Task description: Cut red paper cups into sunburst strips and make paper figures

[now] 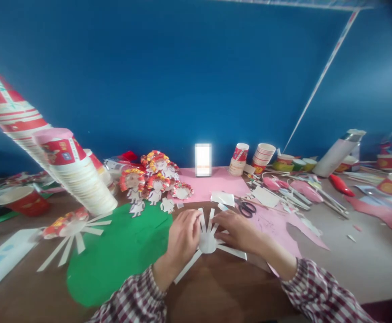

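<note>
A paper cup cut into strips (207,242) lies opened out on the brown table, its round white base in the middle and its strips spread like rays. From the left side, my left hand (184,231) has its bent fingers closed on the strips at the far edge. My right hand (239,229) curls over the strips on the right, fingers closed around them; the fingertips are partly hidden. Another cut cup (73,229), with some strips folded into a red and yellow rim, lies to the left near a green paper sheet (115,264).
Tall stacks of paper cups (84,184) lean at left. Several paper figures with folded red-yellow rims (155,179) stand behind the green sheet. Black-handled scissors (246,209), pink paper (273,229), scraps, a white bottle (337,154) and a red pen-like object (341,185) lie rightward.
</note>
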`<state>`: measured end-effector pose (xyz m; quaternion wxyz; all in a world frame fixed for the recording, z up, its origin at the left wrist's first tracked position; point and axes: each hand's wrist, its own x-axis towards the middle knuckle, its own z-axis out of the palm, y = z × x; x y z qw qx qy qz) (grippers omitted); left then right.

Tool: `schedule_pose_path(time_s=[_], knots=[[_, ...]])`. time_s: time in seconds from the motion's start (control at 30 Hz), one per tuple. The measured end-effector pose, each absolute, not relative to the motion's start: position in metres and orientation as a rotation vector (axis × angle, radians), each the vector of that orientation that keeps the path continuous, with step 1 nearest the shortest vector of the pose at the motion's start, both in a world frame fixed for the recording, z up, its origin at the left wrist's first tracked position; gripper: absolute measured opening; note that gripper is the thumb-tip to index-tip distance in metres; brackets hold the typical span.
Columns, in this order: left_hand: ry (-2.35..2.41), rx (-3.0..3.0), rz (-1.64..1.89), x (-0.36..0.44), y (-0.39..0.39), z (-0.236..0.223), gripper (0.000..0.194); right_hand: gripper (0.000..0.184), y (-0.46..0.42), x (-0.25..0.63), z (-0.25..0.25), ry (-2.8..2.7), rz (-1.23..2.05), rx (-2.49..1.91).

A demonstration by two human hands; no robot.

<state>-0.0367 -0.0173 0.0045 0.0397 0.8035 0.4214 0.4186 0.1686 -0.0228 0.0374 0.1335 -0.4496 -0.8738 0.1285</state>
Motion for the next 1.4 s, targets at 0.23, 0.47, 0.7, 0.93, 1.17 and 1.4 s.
schedule_pose_path(time_s=[0.23, 0.47, 0.7, 0.93, 1.17, 1.4], knots=[[1.328, 2.443, 1.376, -0.041, -0.010, 0.003, 0.021, 0.059, -0.044, 0.167, 0.049, -2.632, 0.423, -1.259], [1.253, 2.503, 1.308, -0.040, -0.012, 0.002, 0.021, 0.047, -0.042, 0.168, 0.046, -2.684, 0.401, -1.175], [1.099, 2.559, 1.135, -0.037, -0.017, 0.004, 0.016, 0.021, -0.043, 0.167, 0.030, -2.679, 0.146, -1.135], [1.115, 2.382, 1.394, -0.041, -0.015, 0.008, 0.017, 0.019, -0.050, 0.171, 0.034, -2.648, -0.172, -1.044], [1.321, 2.150, 1.537, -0.046, -0.005, 0.010, 0.019, 0.025, -0.033, 0.210, 0.069, -2.250, -0.115, -1.113], [1.233, 2.314, 1.427, -0.042, -0.009, 0.002, 0.020, 0.029, 0.010, 0.237, 0.087, -1.999, -0.277, -1.609]])
